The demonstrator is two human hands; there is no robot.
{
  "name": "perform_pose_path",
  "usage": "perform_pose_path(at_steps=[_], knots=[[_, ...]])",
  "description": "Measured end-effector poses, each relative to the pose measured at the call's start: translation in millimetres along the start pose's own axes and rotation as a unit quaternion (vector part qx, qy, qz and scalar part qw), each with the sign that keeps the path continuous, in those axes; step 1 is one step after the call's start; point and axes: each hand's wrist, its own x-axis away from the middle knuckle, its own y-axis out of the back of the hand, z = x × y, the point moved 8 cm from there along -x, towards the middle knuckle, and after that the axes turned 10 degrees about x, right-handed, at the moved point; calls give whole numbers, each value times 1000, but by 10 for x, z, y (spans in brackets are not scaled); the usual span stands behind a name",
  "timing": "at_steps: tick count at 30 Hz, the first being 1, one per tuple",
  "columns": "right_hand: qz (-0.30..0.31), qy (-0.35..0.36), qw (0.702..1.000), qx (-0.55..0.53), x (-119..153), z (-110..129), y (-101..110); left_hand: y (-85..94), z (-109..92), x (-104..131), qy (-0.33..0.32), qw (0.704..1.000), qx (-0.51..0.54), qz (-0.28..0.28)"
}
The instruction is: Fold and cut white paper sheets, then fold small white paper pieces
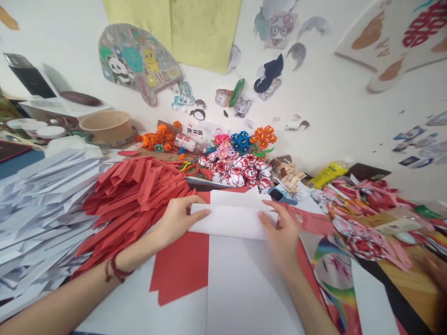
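Note:
Between my two hands is a folded strip of white paper [232, 222], held level above a white sheet [240, 284]. My left hand [179, 216] is closed on its left end, thumb along the front face. At the right end my right hand [281, 230] grips it, thumb in front and fingers at the upper edge. Red paper sheets [185, 267] lie underneath, showing to the left of the white sheet. A pile of folded red paper strips [139, 200] lies left of my left hand.
Folded white strips [45, 209] are heaped at the far left. Behind my hands stand red-and-white paper flowers [240, 170] and a blue smartwatch [279, 194]. Coloured scraps [373, 204] and a yellow bottle [328, 173] sit at right. A blurred hand [435, 274] shows at the right edge.

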Motion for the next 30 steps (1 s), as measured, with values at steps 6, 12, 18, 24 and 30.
perform_pose_path(at_steps=[6,12,18,24,30], knots=[[100,-45,993,-47,-9,-75,-228,33,36,13,-4,999,-31,-43],[91,-59,994,-9,-32,-165,-233,89,-231,114,-130,969,-177,-109],[77,-58,994,51,-57,-242,-220,-370,-595,572,-454,801,-388,-37],[77,-68,993,57,-68,-307,-221,-550,-472,534,-417,815,-401,30],[72,-60,991,96,-71,-280,-214,-585,-473,572,-435,810,-388,68]])
